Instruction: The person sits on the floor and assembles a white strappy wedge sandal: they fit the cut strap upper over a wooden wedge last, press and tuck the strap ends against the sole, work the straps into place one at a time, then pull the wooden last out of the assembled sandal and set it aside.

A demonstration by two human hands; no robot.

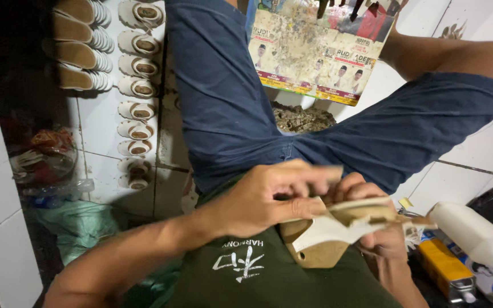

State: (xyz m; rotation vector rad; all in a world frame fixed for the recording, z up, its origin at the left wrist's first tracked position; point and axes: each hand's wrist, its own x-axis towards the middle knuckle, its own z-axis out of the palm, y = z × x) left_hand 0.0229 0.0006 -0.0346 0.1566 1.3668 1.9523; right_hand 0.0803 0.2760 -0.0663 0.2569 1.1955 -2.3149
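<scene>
A tan and white shoe sits in the lap, near the middle of the view, held between both hands. The left hand grips its top edge, fingers curled over and thumb pressing the white upper. The right hand clasps it from the right and beneath. Just right of it lie a white bottle and a yellow box. Blue shorts spread beyond. Far left, on white tiles, a row of soles runs away from the viewer, and a printed sheet lies far ahead
</scene>
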